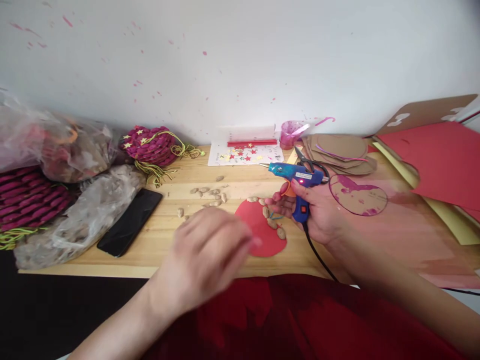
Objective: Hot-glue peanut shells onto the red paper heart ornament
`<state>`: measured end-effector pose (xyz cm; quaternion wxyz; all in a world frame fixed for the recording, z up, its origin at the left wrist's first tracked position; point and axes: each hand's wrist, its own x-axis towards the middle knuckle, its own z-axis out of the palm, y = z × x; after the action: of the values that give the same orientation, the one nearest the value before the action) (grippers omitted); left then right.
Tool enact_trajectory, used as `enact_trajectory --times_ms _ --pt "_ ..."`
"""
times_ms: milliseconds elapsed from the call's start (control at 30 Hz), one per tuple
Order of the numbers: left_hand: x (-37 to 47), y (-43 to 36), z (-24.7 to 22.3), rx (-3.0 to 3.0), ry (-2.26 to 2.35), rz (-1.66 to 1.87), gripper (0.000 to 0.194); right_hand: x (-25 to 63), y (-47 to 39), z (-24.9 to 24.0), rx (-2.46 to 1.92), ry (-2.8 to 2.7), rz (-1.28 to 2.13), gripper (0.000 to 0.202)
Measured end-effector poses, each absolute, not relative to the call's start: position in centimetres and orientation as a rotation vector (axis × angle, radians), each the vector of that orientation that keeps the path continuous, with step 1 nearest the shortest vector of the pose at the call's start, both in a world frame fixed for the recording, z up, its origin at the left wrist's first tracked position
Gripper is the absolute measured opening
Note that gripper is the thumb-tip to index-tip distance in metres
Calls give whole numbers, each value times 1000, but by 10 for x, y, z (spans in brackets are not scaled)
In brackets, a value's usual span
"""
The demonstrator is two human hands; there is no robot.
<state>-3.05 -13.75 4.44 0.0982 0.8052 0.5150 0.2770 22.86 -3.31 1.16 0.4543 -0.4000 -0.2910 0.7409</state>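
My right hand [318, 207] is wrapped round a blue hot glue gun [296, 172], its metal nozzle pointing left and a small light lit on its side. Below it lies a red paper circle [249, 212] with several peanuts in the shell [272, 224] along its upper right edge. In front of the circle's left side is my left hand [212, 250], blurred by motion. Its fingers are curled together; whatever is between the fingertips cannot be made out. Loose peanuts [215, 192] lie on the wooden table [180, 177] left of the circle.
A black phone [130, 222], plastic bags [90, 215] and a purple woven piece with stars [150, 145] are on the left. Behind are star cutouts [243, 152] and a pink cup [289, 134]. Scissors [309, 162], cardboard ovals [337, 150] and red sheets [442, 165] stand right.
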Motion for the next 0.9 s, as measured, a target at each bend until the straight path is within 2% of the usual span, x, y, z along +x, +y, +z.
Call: enact_trajectory --times_ms 133,300,600,900 --pt "-17 -84 12 2425 1442 870 12 219 -28 11 -970 -694 1899 26" --pt "-21 -84 -14 2415 1425 872 14 208 -26 4 -977 -778 1905 28" --pt "8 -37 -13 2289 1570 877 15 207 -33 -7 -963 -641 1935 32" --pt "25 -26 -10 2267 1729 542 19 200 -37 -5 -1017 -591 1885 43"
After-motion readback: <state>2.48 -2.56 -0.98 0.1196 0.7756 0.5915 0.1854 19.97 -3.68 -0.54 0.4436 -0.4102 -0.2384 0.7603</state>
